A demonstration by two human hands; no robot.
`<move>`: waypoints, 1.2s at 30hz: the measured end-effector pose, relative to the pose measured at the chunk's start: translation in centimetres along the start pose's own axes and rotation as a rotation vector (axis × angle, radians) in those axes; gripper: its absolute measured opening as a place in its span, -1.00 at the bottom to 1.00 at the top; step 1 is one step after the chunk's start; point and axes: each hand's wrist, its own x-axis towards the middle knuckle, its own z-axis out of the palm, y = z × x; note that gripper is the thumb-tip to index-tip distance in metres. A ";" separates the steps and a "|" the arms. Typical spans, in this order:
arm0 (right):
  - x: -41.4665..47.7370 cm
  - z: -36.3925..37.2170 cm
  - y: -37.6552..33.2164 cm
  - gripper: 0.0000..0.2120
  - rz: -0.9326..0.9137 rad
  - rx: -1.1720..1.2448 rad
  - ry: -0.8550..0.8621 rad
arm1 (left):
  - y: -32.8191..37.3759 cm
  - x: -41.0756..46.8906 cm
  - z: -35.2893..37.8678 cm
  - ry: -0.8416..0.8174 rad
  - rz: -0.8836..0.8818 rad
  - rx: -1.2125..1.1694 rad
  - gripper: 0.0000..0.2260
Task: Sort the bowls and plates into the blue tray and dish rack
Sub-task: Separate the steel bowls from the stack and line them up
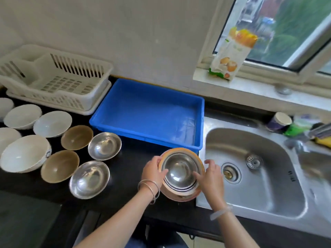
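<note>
A stack of nested steel bowls inside a copper-rimmed bowl stands on the black counter in front of the blue tray. My left hand grips the stack's left rim. My right hand touches the right rim with its fingers over the edge. The blue tray holds nothing. The white dish rack at the back left also holds nothing. Left of the stack lie two steel bowls, two brown bowls and several white bowls.
A steel sink lies right of the stack, with a tap, a cup and cleaning items at its back right. A carton stands on the window sill. The counter's front edge runs below my wrists.
</note>
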 end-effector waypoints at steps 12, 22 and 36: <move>-0.2 -0.1 -0.5 -0.81 0.015 0.053 0.017 | -0.2 0.8 1.7 0.046 0.008 0.100 -0.59; -0.2 -0.8 -0.4 -0.82 -0.007 -0.066 0.045 | -0.2 1.0 1.8 0.046 -0.010 0.133 -0.61; -0.2 -0.6 -0.6 -0.72 -0.014 -0.044 0.018 | -0.3 1.2 1.5 0.016 -0.040 0.116 -0.70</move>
